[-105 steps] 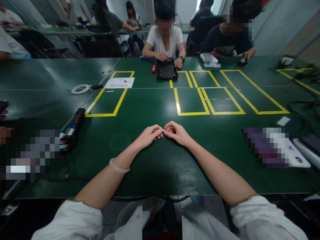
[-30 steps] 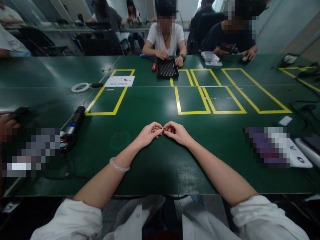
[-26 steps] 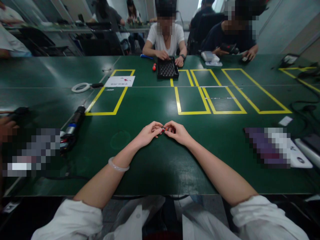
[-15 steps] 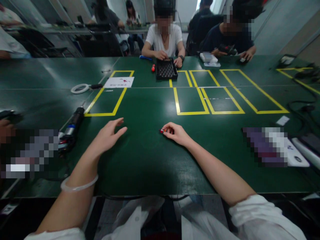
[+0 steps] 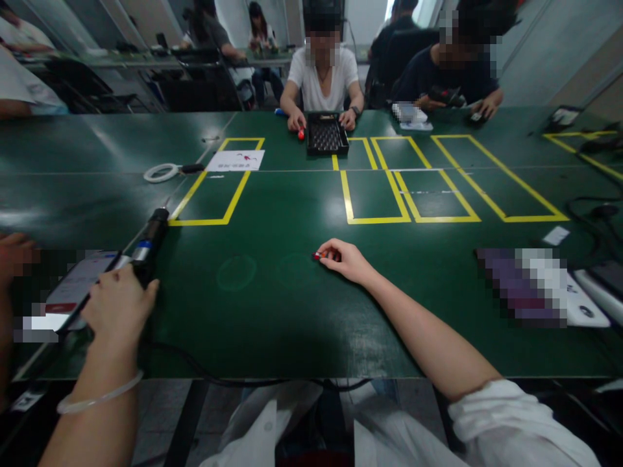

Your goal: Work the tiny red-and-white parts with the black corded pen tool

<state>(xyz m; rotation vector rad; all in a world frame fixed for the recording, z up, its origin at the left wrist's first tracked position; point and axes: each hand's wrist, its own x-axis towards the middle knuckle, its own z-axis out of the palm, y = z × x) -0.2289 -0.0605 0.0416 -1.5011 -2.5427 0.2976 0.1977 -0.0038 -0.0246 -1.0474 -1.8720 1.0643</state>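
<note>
My left hand (image 5: 121, 301) lies over the rear of a black electric screwdriver (image 5: 154, 227) with a blue ring. Its fingers bend over the tool and the thumb is on the right side; the fingertips are hidden. The screwdriver lies on the green table, its thin bit pointing away from me. In the middle of the table, my right hand (image 5: 346, 261) is closed in a pinch on a small red and black piece (image 5: 318, 255). Only the end of this piece shows, so its kind is unclear.
Left of my hand lies a phone (image 5: 78, 285), with another person's hand (image 5: 17, 256) beside it. A black cable (image 5: 195, 370) runs along the front edge. Across the table, a person works at a black tray (image 5: 327, 136). A white card (image 5: 236, 160) lies over yellow tape.
My left hand has moved left and toward me from above the table onto the screwdriver. My right hand keeps its pinch. The person opposite has moved a hand to a red object.
</note>
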